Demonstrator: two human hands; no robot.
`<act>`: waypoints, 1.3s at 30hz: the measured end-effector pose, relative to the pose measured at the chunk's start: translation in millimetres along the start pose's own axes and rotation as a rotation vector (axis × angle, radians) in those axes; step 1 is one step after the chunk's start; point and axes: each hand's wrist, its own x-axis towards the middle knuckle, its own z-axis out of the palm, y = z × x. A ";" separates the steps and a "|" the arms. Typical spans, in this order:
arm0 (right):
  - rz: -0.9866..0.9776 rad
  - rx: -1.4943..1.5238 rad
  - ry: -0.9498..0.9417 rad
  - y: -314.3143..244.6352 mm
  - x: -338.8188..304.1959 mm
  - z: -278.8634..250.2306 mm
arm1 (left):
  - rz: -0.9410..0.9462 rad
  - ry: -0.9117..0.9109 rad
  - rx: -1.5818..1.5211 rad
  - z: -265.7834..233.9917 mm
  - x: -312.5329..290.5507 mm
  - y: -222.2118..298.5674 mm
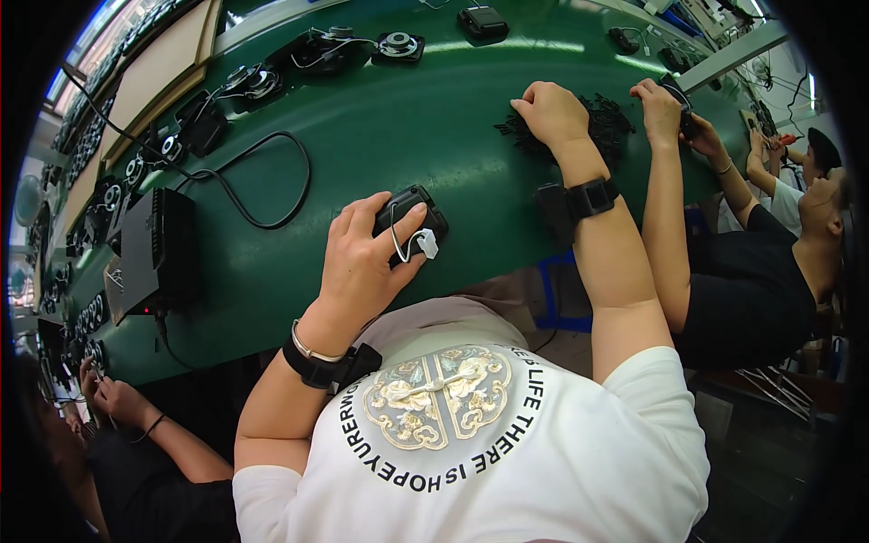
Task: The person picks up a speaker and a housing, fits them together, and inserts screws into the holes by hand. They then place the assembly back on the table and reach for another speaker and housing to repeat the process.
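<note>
My left hand [364, 246] is closed around a small black plastic housing [424, 210] on the green table, its fingers over the near left side. A white cable with a white plug [426, 242] loops out of the housing beside my thumb and fingertips. Farther off to the right, my right hand [550, 113] is over a pile of small black parts [611, 125]. Its fingers are curled and pressed together; whatever they may hold is hidden.
A black box [156, 249] with a red light stands at the left, near a looped black cable [303, 181]. Speaker units [398, 45] with wires line the table's far side. Co-workers' hands [663, 110] are at the right, and another person's hands [116, 398] at lower left.
</note>
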 end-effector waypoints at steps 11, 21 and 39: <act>-0.728 0.671 0.167 -58.9 -88.1 -15.8 | 0.019 0.023 0.008 -0.2 0.9 -4.3; -0.908 0.707 -0.441 -123.9 -69.1 -14.7 | 0.002 0.055 0.018 0.1 -2.2 -1.8; -1.162 0.235 -0.168 -138.0 -78.2 -7.4 | -0.018 -0.010 -0.014 -0.6 -0.9 -5.4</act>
